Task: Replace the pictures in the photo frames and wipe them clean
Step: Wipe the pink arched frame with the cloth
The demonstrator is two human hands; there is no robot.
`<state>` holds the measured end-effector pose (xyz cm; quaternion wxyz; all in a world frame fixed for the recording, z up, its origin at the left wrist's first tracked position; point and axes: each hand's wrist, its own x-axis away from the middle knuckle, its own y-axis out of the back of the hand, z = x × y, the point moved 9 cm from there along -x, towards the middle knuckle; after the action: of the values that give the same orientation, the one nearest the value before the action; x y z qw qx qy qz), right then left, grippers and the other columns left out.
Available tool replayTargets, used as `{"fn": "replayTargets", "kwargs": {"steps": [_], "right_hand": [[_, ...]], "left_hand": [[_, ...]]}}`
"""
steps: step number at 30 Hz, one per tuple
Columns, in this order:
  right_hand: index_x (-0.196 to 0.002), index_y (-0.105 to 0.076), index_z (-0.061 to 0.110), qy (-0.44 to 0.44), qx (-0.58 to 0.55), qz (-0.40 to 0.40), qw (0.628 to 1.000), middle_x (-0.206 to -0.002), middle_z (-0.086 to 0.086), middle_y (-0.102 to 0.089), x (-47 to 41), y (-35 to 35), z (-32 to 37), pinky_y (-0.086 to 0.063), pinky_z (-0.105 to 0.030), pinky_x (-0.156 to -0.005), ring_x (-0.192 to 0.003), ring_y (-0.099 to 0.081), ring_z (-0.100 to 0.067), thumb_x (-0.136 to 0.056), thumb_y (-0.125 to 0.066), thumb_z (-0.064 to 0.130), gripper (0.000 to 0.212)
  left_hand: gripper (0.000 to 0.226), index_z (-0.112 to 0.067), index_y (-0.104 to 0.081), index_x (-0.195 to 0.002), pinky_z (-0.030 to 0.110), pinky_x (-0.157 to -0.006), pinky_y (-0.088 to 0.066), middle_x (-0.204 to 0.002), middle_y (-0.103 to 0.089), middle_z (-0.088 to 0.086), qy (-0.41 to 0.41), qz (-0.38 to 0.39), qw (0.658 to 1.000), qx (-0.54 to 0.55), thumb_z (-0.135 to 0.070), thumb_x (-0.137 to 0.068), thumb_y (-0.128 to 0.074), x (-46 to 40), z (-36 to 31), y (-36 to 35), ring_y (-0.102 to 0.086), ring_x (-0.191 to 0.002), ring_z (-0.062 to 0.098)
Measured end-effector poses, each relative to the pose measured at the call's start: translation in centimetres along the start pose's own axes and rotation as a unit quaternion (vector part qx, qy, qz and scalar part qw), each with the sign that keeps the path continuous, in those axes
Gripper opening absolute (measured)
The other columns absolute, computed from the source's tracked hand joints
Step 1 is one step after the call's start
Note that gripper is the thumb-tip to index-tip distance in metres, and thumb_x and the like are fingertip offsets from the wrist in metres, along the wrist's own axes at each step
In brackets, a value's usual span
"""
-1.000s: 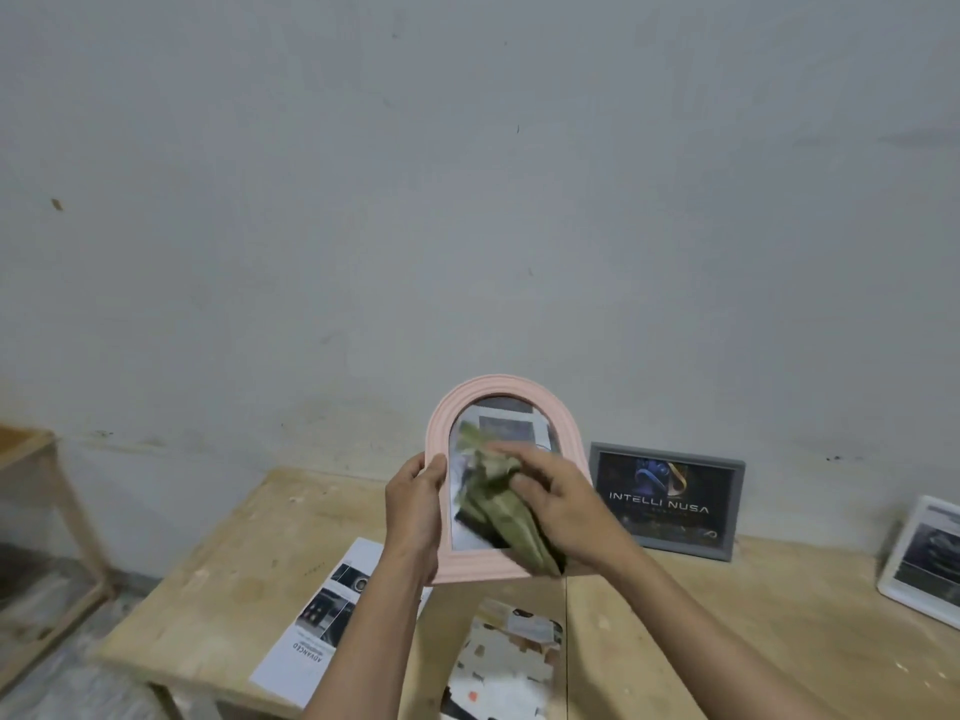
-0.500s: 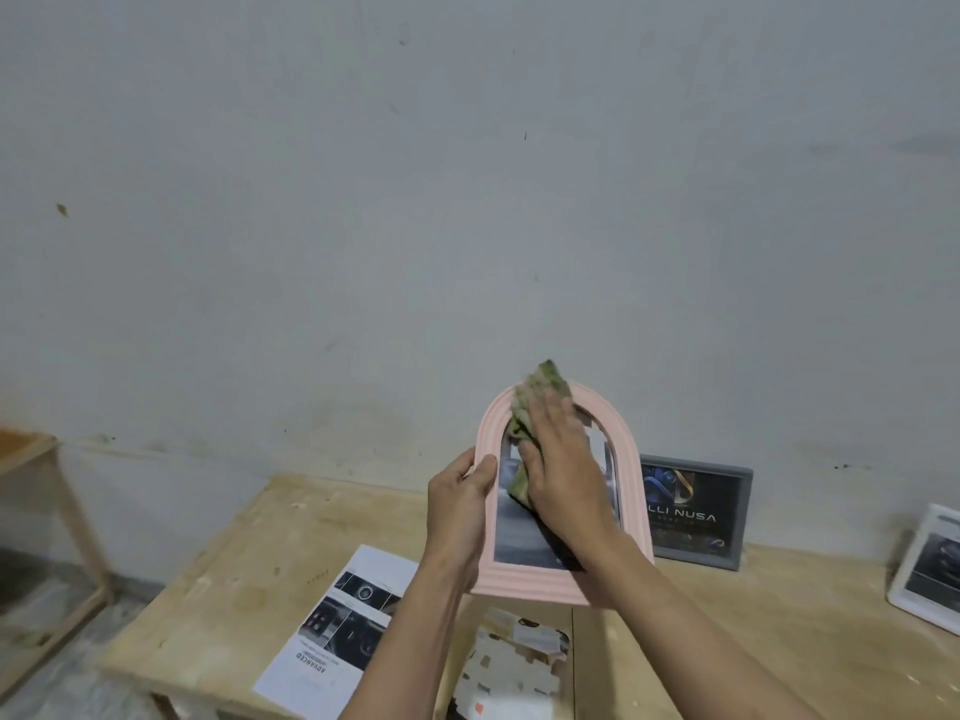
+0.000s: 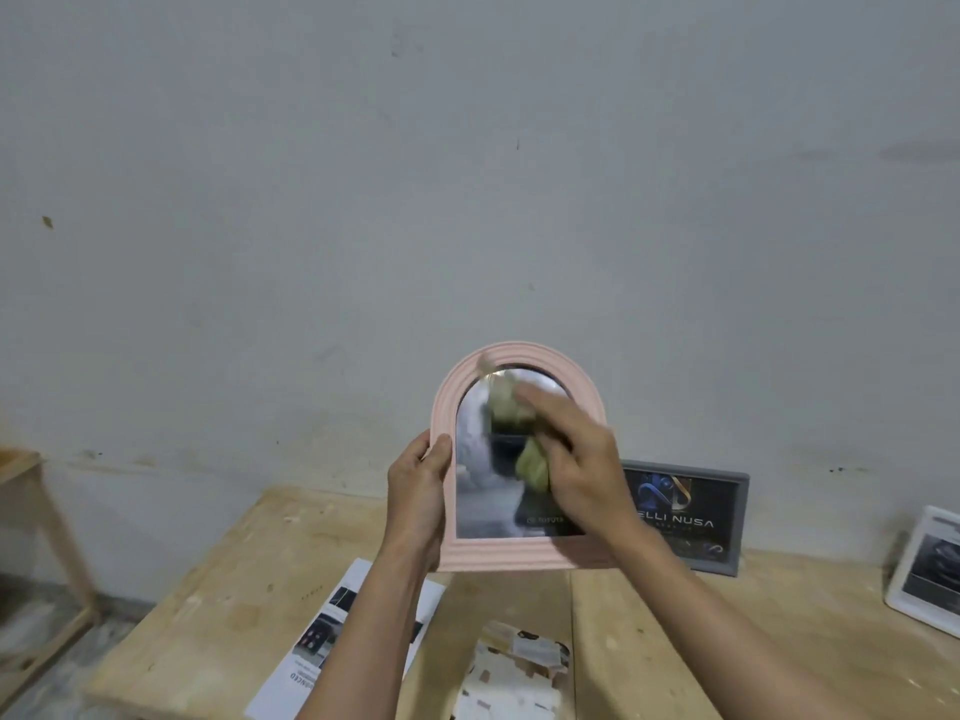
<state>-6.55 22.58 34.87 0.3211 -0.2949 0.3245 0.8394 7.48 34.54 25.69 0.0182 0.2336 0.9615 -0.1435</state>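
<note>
A pink arched photo frame [image 3: 519, 556] is held upright above the wooden table [image 3: 249, 579], its glass front facing me. My left hand [image 3: 418, 498] grips its left edge, thumb on the front rim. My right hand [image 3: 576, 462] presses a crumpled green cloth [image 3: 514, 423] against the upper part of the glass; the hand is blurred with motion. A picture with a dark shape shows behind the glass, partly hidden by the cloth and hand.
A grey frame [image 3: 717, 517] with a dark printed picture leans on the wall behind my right hand. A white frame [image 3: 930, 569] stands at the far right. A printed sheet [image 3: 332, 631] and a patterned sheet [image 3: 514, 672] lie on the table. A wooden stool [image 3: 31, 485] stands at left.
The cloth and my right hand went from the lower glass up to the arch top, then slightly down. The frame shifted right and came more square to me.
</note>
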Motion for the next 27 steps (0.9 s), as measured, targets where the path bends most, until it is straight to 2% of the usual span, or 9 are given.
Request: {"fn": "replayTargets", "kwargs": {"steps": [2, 4, 7, 10, 13, 15, 18, 21, 27], "right_hand": [[-0.129, -0.06, 0.012, 0.027, 0.077, -0.006, 0.997, -0.142, 0.003, -0.048, -3.2, 0.4, 0.7, -0.027, -0.026, -0.116, -0.138, -0.039, -0.013, -0.085, -0.048, -0.011, 0.052], [-0.131, -0.059, 0.015, 0.053, 0.129, 0.096, 0.986, -0.145, 0.002, -0.044, -3.2, -2.4, 0.3, -0.022, -0.033, -0.119, -0.142, -0.032, -0.016, -0.082, -0.049, -0.011, 0.056], [-0.125, -0.064, 0.019, 0.076, 0.111, 0.216, 0.967, -0.14, 0.007, -0.05, 2.3, -6.3, -0.2, -0.029, -0.036, -0.116, -0.138, -0.038, -0.009, -0.08, -0.05, -0.005, 0.053], [-0.12, -0.067, 0.018, 0.043, 0.061, 0.321, 0.944, -0.134, 0.006, -0.058, 6.3, -7.8, -0.3, -0.035, -0.035, -0.113, -0.131, -0.046, -0.005, -0.084, -0.054, -0.001, 0.043], [-0.121, -0.067, 0.012, 0.076, 0.053, 0.233, 0.968, -0.133, -0.001, -0.06, 3.3, -6.6, 1.3, -0.036, -0.029, -0.112, -0.129, -0.05, -0.01, -0.082, -0.049, -0.007, 0.047], [-0.121, -0.066, 0.007, 0.124, 0.139, 0.13, 0.974, -0.133, -0.009, -0.059, -0.3, -5.0, 2.2, -0.03, -0.027, -0.113, -0.13, -0.049, -0.02, -0.082, -0.041, 0.002, 0.047], [-0.12, -0.065, 0.006, 0.199, 0.327, 0.055, 0.922, -0.131, -0.014, -0.06, -4.2, -2.9, 1.7, -0.035, -0.041, -0.111, -0.126, -0.051, -0.032, -0.083, -0.052, 0.008, 0.04], [-0.123, -0.063, 0.006, 0.192, 0.394, 0.043, 0.898, -0.132, -0.014, -0.059, -4.7, -1.5, -0.1, -0.041, -0.045, -0.108, -0.127, -0.051, -0.033, -0.073, -0.068, 0.001, 0.05], [-0.123, -0.062, 0.01, 0.11, 0.395, 0.046, 0.911, -0.129, -0.006, -0.06, 0.7, -1.6, -2.5, -0.052, -0.037, -0.092, -0.11, -0.052, -0.026, -0.058, -0.082, 0.004, 0.068]], "left_hand": [[0.022, -0.018, -0.075, -0.106, 0.052, -0.086, -0.056, -0.101, -0.076, 0.014, -0.025, 0.032, 0.999, 0.003, -0.022, -0.099, -0.054, 0.4, -0.8, -1.8, -0.07, -0.097, 0.037], [0.021, -0.014, -0.074, -0.109, 0.049, -0.087, -0.057, -0.105, -0.076, 0.014, -0.035, 0.037, 0.998, 0.027, -0.017, -0.098, -0.057, 0.6, -1.4, -2.8, -0.07, -0.099, 0.036], [0.016, -0.011, -0.075, -0.097, 0.042, -0.078, -0.056, -0.094, -0.076, 0.014, -0.022, 0.0, 0.998, 0.056, -0.009, -0.096, -0.06, 0.1, -1.5, -0.9, -0.068, -0.082, 0.029], [0.018, -0.014, -0.074, -0.099, 0.034, -0.072, -0.054, -0.088, -0.076, 0.007, -0.055, -0.021, 0.998, -0.015, -0.014, -0.1, -0.056, -0.4, -1.6, 1.2, -0.067, -0.077, 0.019], [0.014, -0.009, -0.07, -0.098, 0.03, -0.064, -0.055, -0.081, -0.074, 0.006, -0.041, -0.008, 0.999, 0.008, -0.009, -0.099, -0.056, 0.1, -1.2, 0.5, -0.066, -0.073, 0.021], [0.014, -0.008, -0.071, -0.104, 0.038, -0.076, -0.058, -0.093, -0.076, 0.012, -0.054, 0.004, 0.998, 0.022, -0.009, -0.098, -0.057, 0.4, -1.3, -0.6, -0.068, -0.085, 0.026], [0.019, -0.01, -0.07, -0.111, 0.05, -0.083, -0.056, -0.1, -0.076, 0.014, -0.077, -0.018, 0.997, 0.02, -0.015, -0.101, -0.055, 0.4, -1.8, -0.5, -0.07, -0.09, 0.028], [0.017, -0.012, -0.071, -0.108, 0.052, -0.081, -0.057, -0.095, -0.076, 0.013, -0.075, -0.045, 0.996, 0.033, -0.016, -0.1, -0.057, 0.0, -2.1, 0.6, -0.071, -0.087, 0.031], [0.013, -0.016, -0.071, -0.104, 0.036, -0.075, -0.055, -0.091, -0.076, 0.006, -0.092, -0.076, 0.993, 0.026, -0.015, -0.1, -0.058, -0.1, -2.5, 1.5, -0.069, -0.083, 0.021]]}}
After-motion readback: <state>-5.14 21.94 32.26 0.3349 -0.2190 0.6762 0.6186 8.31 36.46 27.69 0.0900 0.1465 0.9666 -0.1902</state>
